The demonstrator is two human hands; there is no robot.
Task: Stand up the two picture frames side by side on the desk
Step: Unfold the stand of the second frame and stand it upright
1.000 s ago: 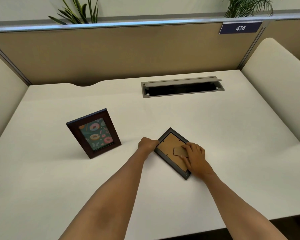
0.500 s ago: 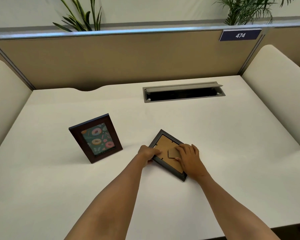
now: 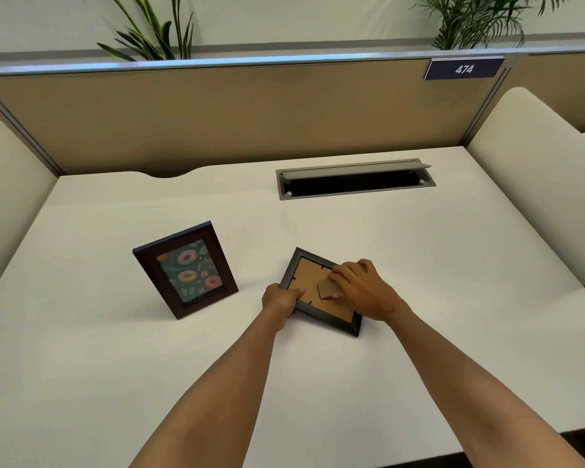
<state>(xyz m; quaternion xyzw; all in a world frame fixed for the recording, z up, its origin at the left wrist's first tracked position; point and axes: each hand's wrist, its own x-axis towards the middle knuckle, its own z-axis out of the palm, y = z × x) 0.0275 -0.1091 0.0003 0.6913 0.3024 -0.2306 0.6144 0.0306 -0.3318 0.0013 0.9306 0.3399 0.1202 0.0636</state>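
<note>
A dark brown picture frame with a doughnut print (image 3: pixel 185 269) stands upright, leaning back, on the left of the white desk (image 3: pixel 419 265). To its right a second dark frame (image 3: pixel 307 281) lies face down, its brown cardboard back up. My left hand (image 3: pixel 281 298) grips this frame's near left corner. My right hand (image 3: pixel 362 288) rests on the frame's right side, with fingers pinching the small cardboard stand flap (image 3: pixel 328 288), which is lifted off the back.
A grey cable hatch (image 3: pixel 353 179) with its lid raised lies in the desk at the back right. A tan partition (image 3: pixel 250 116) with a "474" sign (image 3: pixel 464 69) closes the back. Cream side panels (image 3: pixel 527 170) flank the desk.
The face-down frame has turned a little and shifted towards the standing frame. My right fingers have moved from lying on the stand flap to lifting it.
</note>
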